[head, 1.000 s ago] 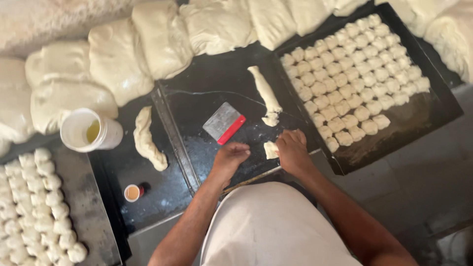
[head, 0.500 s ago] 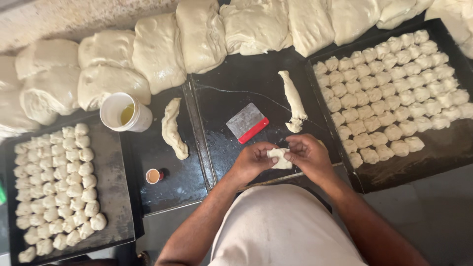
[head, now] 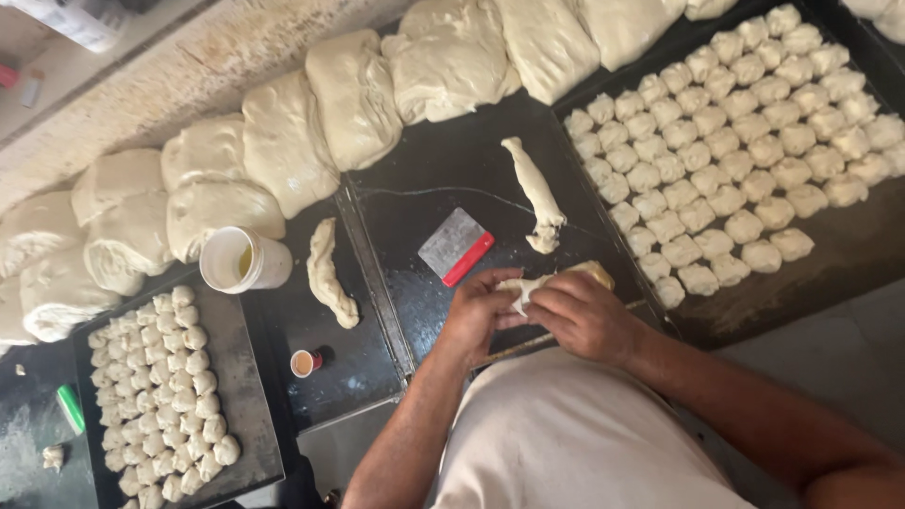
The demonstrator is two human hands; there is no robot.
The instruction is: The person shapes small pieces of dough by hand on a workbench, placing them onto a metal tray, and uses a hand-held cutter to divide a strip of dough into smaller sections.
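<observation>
Small dough piece (head: pixel 556 278) sits pinched between both hands, just above the near edge of the middle dark tray (head: pixel 424 179). To shape it well, I'd judge: keep the pinch light, fold edges under evenly, don't tear or flatten it.

Left hand (head: pixel 479 316) curls fingers around the piece's left end, thumb on top. Right hand (head: pixel 584 316) covers the right part, fingers narrow and closed on it; one rounded end pokes out past the knuckles. Both hands are holding the same piece.

Just beyond: a dough rope (head: pixel 535 193), a grey scraper with red edge (head: pixel 455 246). Right tray: rows of dough balls (head: pixel 745 123). Left: white cup (head: pixel 242 260), another dough strip (head: pixel 328 273).
</observation>
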